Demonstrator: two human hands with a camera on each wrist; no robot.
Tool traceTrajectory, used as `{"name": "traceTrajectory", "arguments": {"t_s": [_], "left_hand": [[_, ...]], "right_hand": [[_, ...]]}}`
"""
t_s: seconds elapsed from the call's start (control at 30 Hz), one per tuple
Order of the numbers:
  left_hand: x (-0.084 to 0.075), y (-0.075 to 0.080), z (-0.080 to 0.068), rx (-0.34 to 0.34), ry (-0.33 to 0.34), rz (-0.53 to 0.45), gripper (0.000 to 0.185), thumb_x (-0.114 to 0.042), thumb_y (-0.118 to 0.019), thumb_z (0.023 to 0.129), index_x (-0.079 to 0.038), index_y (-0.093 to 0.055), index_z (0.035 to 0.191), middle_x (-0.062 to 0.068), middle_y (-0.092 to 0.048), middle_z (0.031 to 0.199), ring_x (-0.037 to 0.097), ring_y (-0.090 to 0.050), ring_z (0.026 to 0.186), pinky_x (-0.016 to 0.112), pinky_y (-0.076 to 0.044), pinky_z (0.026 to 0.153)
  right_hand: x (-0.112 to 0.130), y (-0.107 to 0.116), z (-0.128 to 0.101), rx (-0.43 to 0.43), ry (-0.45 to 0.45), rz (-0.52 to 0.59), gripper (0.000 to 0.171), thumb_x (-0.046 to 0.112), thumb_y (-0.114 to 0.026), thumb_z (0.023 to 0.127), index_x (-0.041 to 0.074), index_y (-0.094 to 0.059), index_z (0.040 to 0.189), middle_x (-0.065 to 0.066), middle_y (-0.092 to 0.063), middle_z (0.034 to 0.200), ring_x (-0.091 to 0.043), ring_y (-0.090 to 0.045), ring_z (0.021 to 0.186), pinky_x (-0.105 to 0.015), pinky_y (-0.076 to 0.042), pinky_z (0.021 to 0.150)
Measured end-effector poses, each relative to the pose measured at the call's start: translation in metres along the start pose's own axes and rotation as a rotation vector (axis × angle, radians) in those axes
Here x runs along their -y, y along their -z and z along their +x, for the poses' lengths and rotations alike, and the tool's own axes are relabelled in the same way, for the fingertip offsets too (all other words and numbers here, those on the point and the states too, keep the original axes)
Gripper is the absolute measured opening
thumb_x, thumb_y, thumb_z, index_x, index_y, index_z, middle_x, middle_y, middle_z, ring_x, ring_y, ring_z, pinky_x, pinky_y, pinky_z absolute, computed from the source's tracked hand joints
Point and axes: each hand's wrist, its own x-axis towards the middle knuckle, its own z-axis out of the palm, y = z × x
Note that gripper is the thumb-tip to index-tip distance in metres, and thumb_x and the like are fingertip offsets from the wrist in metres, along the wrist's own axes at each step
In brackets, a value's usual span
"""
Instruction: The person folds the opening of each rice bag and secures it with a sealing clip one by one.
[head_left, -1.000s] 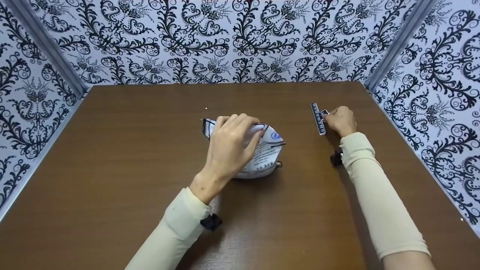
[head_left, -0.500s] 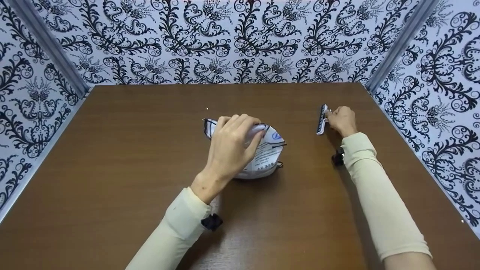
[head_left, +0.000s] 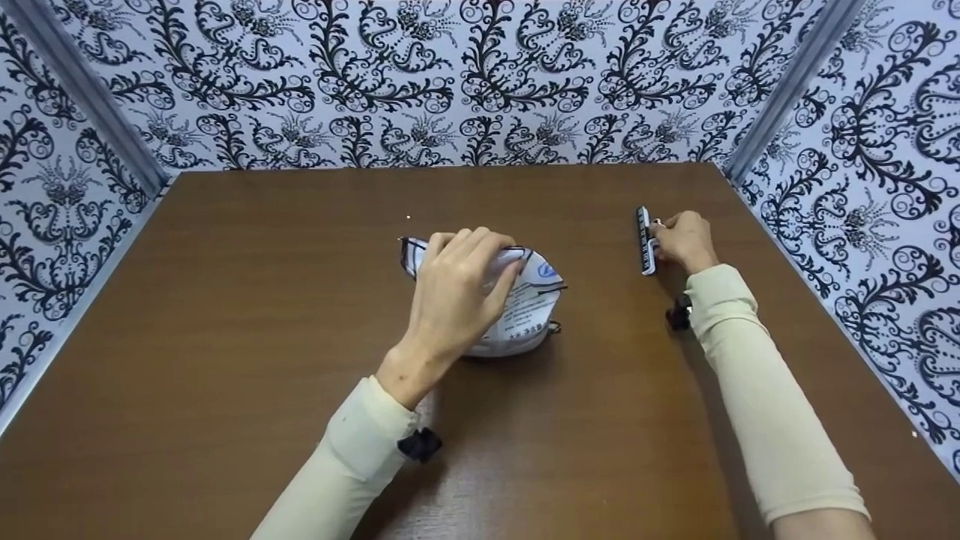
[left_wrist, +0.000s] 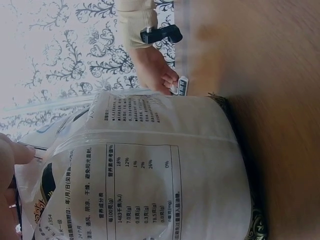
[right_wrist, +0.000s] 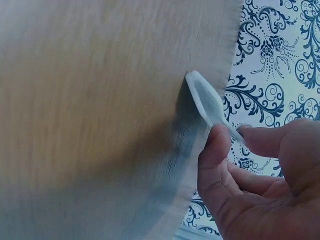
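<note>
Head view, nearest first: a cream left sleeve (head_left: 345, 450) rises from the bottom edge and a matching right sleeve (head_left: 761, 397) from the lower right, both lying over a brown wood-grain desk (head_left: 247, 337). Small black devices sit at the wrists, one by the left cuff (head_left: 420, 445), the other by the right cuff (head_left: 678, 313). Further up, the left hand (head_left: 457, 292) grasps the top of a white printed bag (head_left: 534, 311), its fingers bent over the gathered upper edge and its thumb on the side toward the right. That bag stands on the desk around the middle, its mouth edge trimmed in dark lines, a blue oval mark near its upper right corner; the left wrist view shows a printed table (left_wrist: 142, 185) of figures on one face and dark ornate trim along the base. Well apart from the bag, and a little further off, the right hand (head_left: 686, 240) pinches a white clip (head_left: 645, 241) with a piano-key pattern between thumb and fingers (right_wrist: 216, 145). Its long bar points away from the body, just beside the fingertips; whether it touches the desk I cannot tell. Beyond the bag lies a tiny white speck (head_left: 408, 217), and behind the desk's far edge rises a wall (head_left: 465, 82) of black scrollwork on white.
</note>
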Motion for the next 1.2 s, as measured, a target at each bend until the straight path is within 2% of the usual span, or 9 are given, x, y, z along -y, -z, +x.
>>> {"name": "traceTrajectory", "arguments": {"t_s": [0.17, 0.33, 0.43, 0.6, 0.8, 1.0, 1.1, 1.2], "left_hand": [[0.001, 0.000, -0.001, -0.002, -0.003, 0.015, 0.013, -0.024, -0.071, 0.098, -0.014, -0.073, 0.106, -0.002, -0.076, 0.099, 0.018, -0.068, 0.093, 0.034, -0.047, 0.089], [0.001, 0.001, 0.000, -0.011, -0.002, 0.014, 0.013, -0.024, -0.072, 0.098, -0.013, -0.073, 0.105, -0.002, -0.076, 0.099, 0.018, -0.068, 0.092, 0.034, -0.047, 0.089], [0.001, 0.001, 0.000, -0.013, 0.000, 0.013, 0.014, -0.024, -0.072, 0.097, -0.013, -0.073, 0.106, -0.002, -0.076, 0.099, 0.018, -0.068, 0.093, 0.034, -0.047, 0.089], [0.000, 0.000, -0.001, -0.007, 0.004, 0.004, 0.015, -0.024, -0.071, 0.098, -0.013, -0.073, 0.107, -0.002, -0.076, 0.100, 0.017, -0.068, 0.094, 0.034, -0.047, 0.090], [0.001, 0.000, -0.001, -0.008, 0.006, 0.002, 0.014, -0.025, -0.071, 0.098, -0.013, -0.073, 0.106, -0.002, -0.076, 0.099, 0.017, -0.068, 0.093, 0.034, -0.047, 0.089], [0.001, 0.000, -0.001, -0.006, 0.006, 0.007, 0.014, -0.025, -0.071, 0.098, -0.013, -0.073, 0.106, -0.002, -0.076, 0.099, 0.017, -0.068, 0.093, 0.034, -0.047, 0.089], [0.001, 0.000, -0.001, -0.002, 0.009, 0.006, 0.014, -0.025, -0.071, 0.098, -0.014, -0.073, 0.106, -0.003, -0.076, 0.099, 0.017, -0.068, 0.094, 0.035, -0.047, 0.089], [0.001, 0.000, 0.000, 0.004, 0.012, 0.004, 0.014, -0.025, -0.071, 0.098, -0.014, -0.073, 0.106, -0.003, -0.076, 0.099, 0.017, -0.068, 0.094, 0.035, -0.046, 0.089]], "right_hand": [[0.000, 0.005, -0.003, 0.009, 0.004, 0.040, 0.041, 0.018, -0.067, 0.097, -0.017, -0.067, 0.118, -0.011, -0.072, 0.076, -0.004, -0.066, 0.047, -0.022, -0.056, 0.049], [0.003, 0.011, -0.007, 0.045, -0.009, 0.137, 0.041, 0.020, -0.071, 0.096, -0.014, -0.064, 0.119, -0.003, -0.071, 0.075, -0.008, -0.072, 0.053, -0.028, -0.061, 0.057], [0.006, 0.015, -0.009, 0.080, -0.031, 0.221, 0.040, 0.018, -0.071, 0.097, -0.013, -0.060, 0.119, 0.000, -0.070, 0.075, -0.010, -0.074, 0.057, -0.029, -0.063, 0.062], [0.012, 0.020, -0.015, 0.115, -0.049, 0.391, 0.023, 0.008, -0.067, 0.096, -0.005, -0.053, 0.108, 0.002, -0.067, 0.076, -0.012, -0.075, 0.057, -0.030, -0.064, 0.067], [0.021, 0.019, -0.025, 0.167, -0.005, 0.538, 0.022, -0.005, -0.065, 0.094, -0.003, -0.047, 0.105, 0.000, -0.064, 0.083, -0.013, -0.076, 0.063, -0.033, -0.065, 0.074], [0.016, 0.012, -0.027, 0.144, 0.093, 0.518, 0.023, -0.001, -0.068, 0.096, -0.008, -0.052, 0.111, 0.005, -0.068, 0.080, -0.010, -0.076, 0.067, -0.031, -0.064, 0.074], [0.016, 0.010, -0.030, 0.094, 0.154, 0.389, 0.026, 0.006, -0.072, 0.096, -0.009, -0.056, 0.110, 0.010, -0.066, 0.078, -0.003, -0.072, 0.068, -0.025, -0.063, 0.069], [0.017, 0.009, -0.034, 0.030, 0.217, 0.215, 0.031, 0.014, -0.076, 0.095, -0.009, -0.062, 0.111, 0.010, -0.065, 0.081, 0.000, -0.066, 0.071, -0.019, -0.059, 0.065]]}}
